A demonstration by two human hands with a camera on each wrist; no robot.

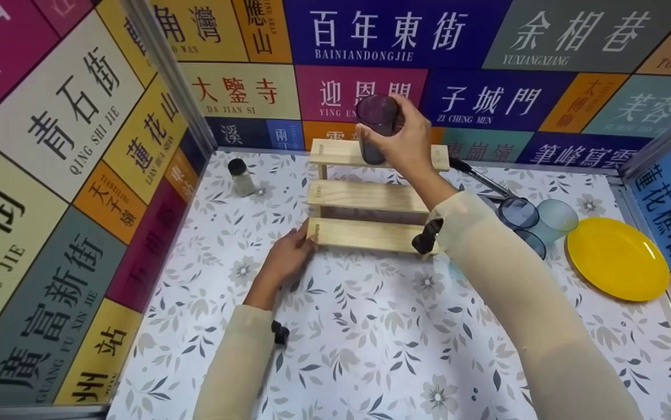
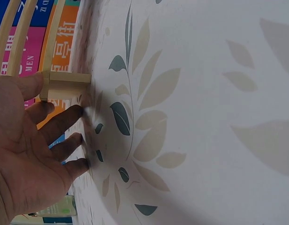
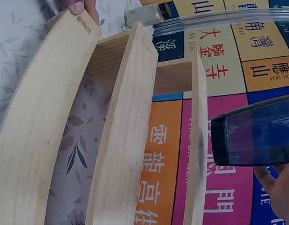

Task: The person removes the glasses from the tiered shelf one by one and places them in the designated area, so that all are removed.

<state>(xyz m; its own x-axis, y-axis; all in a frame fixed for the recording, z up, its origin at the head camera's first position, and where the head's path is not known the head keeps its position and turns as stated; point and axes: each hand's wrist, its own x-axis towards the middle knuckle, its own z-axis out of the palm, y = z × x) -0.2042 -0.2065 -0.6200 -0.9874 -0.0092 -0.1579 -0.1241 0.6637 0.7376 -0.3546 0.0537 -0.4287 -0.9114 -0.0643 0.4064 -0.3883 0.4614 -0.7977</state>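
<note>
My right hand [image 1: 408, 137] grips a dark tinted drinking glass [image 1: 374, 149] by its side, over the top step of a three-tier wooden rack [image 1: 370, 195]. In the right wrist view the glass [image 3: 256, 133] has its thick base facing the rack's top plank [image 3: 199, 140], with a gap between them. At the rack's lower left end, my left hand [image 1: 287, 256] holds the end of the bottom plank. The left wrist view shows its thumb and forefinger at that wooden corner [image 2: 64, 79], the other fingers spread beside it.
A small dark-capped jar [image 1: 243, 179] stands left of the rack. Several tinted glasses, including a pale blue-green glass [image 1: 558, 220], stand on the right, partly behind the right sleeve. Beside them lies a yellow plate [image 1: 618, 259]. A black-handled utensil [image 1: 481, 175] lies behind the glasses. Sign-covered walls border the table.
</note>
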